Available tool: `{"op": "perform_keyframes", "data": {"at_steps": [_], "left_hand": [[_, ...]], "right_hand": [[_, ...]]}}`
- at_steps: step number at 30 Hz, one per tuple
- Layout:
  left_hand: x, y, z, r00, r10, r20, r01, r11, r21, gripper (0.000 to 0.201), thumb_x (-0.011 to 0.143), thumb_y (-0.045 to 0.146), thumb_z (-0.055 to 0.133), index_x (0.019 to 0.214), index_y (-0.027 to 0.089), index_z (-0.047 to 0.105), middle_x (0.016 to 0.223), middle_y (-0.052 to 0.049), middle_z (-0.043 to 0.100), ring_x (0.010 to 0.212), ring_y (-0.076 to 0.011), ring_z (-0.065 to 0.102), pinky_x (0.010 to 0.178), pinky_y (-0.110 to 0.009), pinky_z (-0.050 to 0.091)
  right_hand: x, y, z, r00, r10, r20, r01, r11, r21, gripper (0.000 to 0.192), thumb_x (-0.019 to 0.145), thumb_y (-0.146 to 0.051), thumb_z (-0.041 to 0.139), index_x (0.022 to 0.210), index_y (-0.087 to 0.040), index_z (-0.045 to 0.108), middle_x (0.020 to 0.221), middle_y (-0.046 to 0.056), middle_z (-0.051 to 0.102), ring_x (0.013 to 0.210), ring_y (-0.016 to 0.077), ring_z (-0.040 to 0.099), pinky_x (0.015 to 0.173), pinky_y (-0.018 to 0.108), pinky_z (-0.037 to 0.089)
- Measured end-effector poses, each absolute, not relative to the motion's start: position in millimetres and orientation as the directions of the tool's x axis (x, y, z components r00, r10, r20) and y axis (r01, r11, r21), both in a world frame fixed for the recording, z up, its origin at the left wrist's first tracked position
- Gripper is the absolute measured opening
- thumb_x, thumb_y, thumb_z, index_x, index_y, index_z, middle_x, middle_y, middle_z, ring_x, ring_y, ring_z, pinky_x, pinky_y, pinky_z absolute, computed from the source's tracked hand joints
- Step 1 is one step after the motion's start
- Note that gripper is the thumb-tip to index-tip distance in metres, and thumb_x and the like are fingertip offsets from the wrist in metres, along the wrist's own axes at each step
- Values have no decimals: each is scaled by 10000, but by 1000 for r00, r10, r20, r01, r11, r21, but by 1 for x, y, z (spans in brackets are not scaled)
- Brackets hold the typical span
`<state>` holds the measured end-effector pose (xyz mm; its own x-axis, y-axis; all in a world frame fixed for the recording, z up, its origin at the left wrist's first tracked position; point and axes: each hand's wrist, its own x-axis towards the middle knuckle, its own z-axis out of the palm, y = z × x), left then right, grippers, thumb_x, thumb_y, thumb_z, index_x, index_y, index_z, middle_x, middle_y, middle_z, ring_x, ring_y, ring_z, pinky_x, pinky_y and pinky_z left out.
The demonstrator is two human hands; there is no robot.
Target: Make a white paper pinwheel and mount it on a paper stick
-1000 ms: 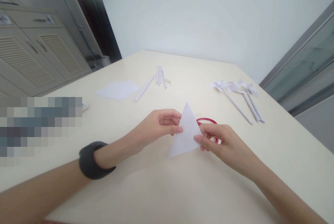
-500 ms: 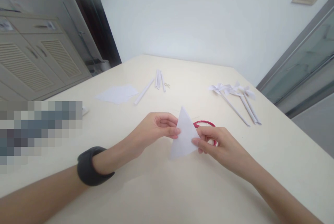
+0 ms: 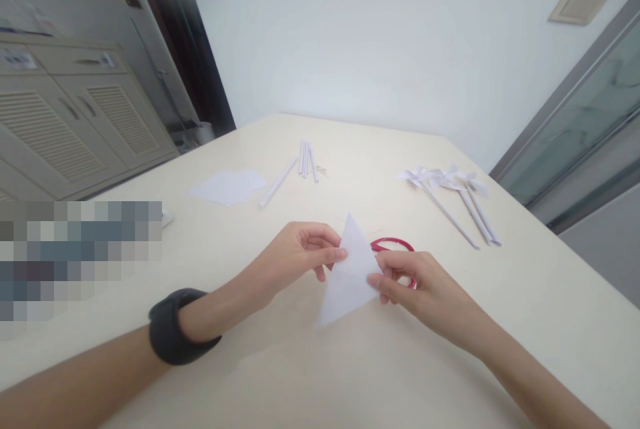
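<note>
The triangular white paper [image 3: 350,280] was above the counter [image 3: 280,389], left hand [image 3: 297,256] and right hand [image 3: 423,276] each with fingers clamped on opposite sides; a partly hidden red loop [image 3: 393,240] lay behind the right hand, white pinwheels [image 3: 439,178] farther right

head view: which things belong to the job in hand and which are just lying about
Seem to belong:
white paper triangle, pinched by the left hand and right hand
red handle loop beside the right hand, probably scissors
white paper sheets
rolled paper tubes
paper pinwheels

Probably just about the place:
black wristband, worn
louvred cabinet
wall switch
</note>
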<state>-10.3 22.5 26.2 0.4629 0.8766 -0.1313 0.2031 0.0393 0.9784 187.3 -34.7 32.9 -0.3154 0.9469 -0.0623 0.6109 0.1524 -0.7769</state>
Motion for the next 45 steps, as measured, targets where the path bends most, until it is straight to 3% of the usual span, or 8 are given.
{"op": "perform_keyframes", "data": {"at_steps": [4,14,26,36,45], "left_hand": [[-11,27,23,514,838,-184,215,82,973,133,667,244,705,687,160,605,612,26,596,536,-104,532,553,-236,428],[-13,29,21,623,765,-165,151,89,985,144,689,176,684,821,160,629,818,-21,644,754,-131,569,673,-243,440],[-11,35,8,597,789,-146,124,90,988,131,648,186,727,731,146,634,699,6,652,622,-105,570,638,-242,462],[-13,32,13,559,819,-132,155,53,986,118,687,207,701,774,146,652,710,-4,641,630,-107,550,624,-228,423],[-13,29,15,523,847,-93,188,-9,982,117,749,249,647,702,145,621,625,30,565,584,-97,521,618,-229,398]], "right_hand": [[187,-34,29,-325,940,-99,587,118,-801,215,873,-273,474,683,-194,533,628,-18,563,637,145,541,584,253,377],[189,-31,22,-338,929,-150,589,84,-804,268,861,-277,472,611,-199,416,614,-22,529,619,146,525,588,258,377],[189,-32,22,-321,925,-201,648,60,-759,305,855,-283,474,587,-198,356,587,-29,529,581,129,492,545,246,339],[191,-30,21,-323,926,-193,620,53,-783,269,865,-282,471,614,-193,431,614,-29,536,595,126,489,562,255,349],[191,-31,22,-309,934,-178,631,61,-774,292,857,-270,483,593,-194,385,601,-45,504,589,115,487,545,242,334]]}}
